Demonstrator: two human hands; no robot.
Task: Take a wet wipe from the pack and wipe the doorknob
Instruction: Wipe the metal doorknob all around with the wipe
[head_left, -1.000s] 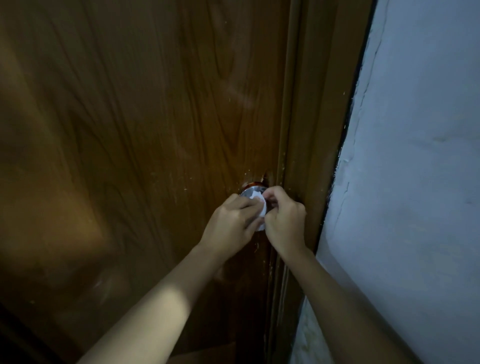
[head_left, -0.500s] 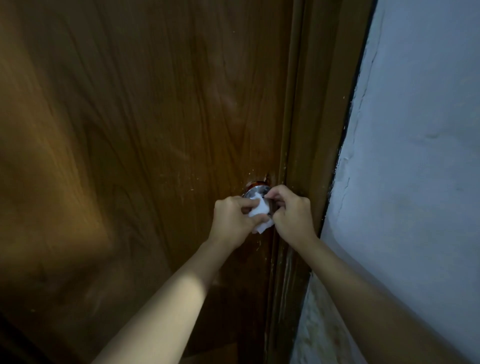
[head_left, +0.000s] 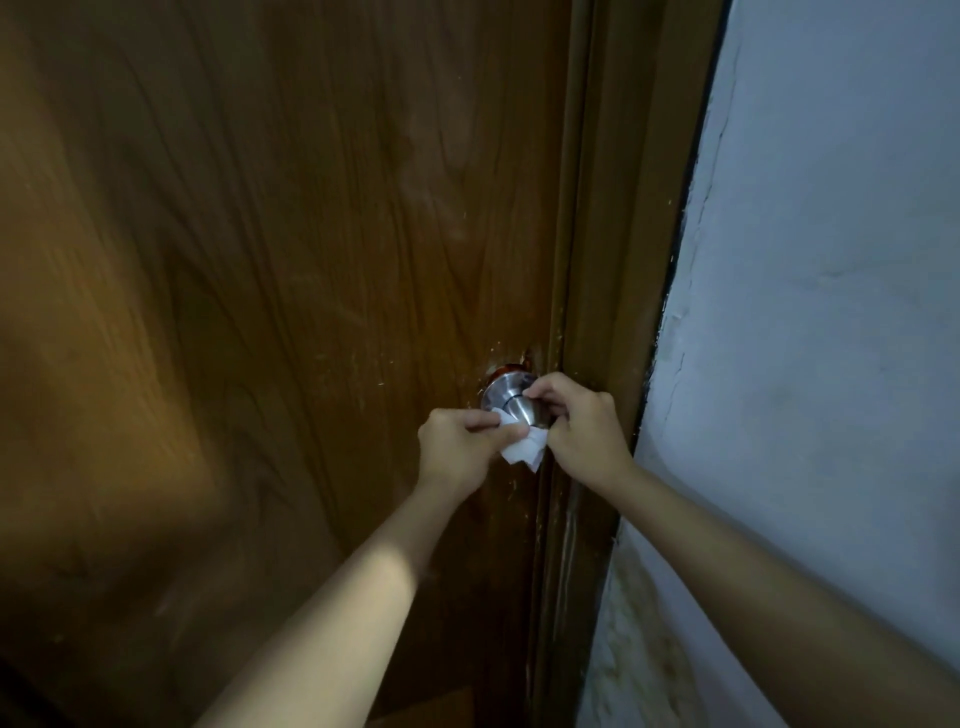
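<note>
Wood-grain brown door (head_left: 270, 249) fills most of the head view, with its darker frame (head_left: 618, 260) running down just right of centre and a pale, cracked wall (head_left: 831, 312) beyond that. Both bare forearms rise from the lower edge toward the latch side of the door. Left hand (head_left: 457, 441) is curled, its thumb and forefinger pinching the near edge of the wet wipe (head_left: 524, 449). Right hand (head_left: 584, 426) is likewise curled, fingertips closed on the far side of the wipe and touching the knob from the right. Doorknob (head_left: 511, 402), brushed metal on a round rosette, sits just beside the door edge; its upper face is bare, while the white wipe hangs bunched under and in front of it, stretched between the two hands. No pack is in view.

Stage, as judged: the wipe is already out and the wiping step is under way, the cloth being worked around the knob's underside.

Next move, as judged: it calls for drawing the wipe up and around the exposed top and the neck behind, keeping tension between both pinches so the damp cloth stays pressed to the metal rather than slipping off.
</note>
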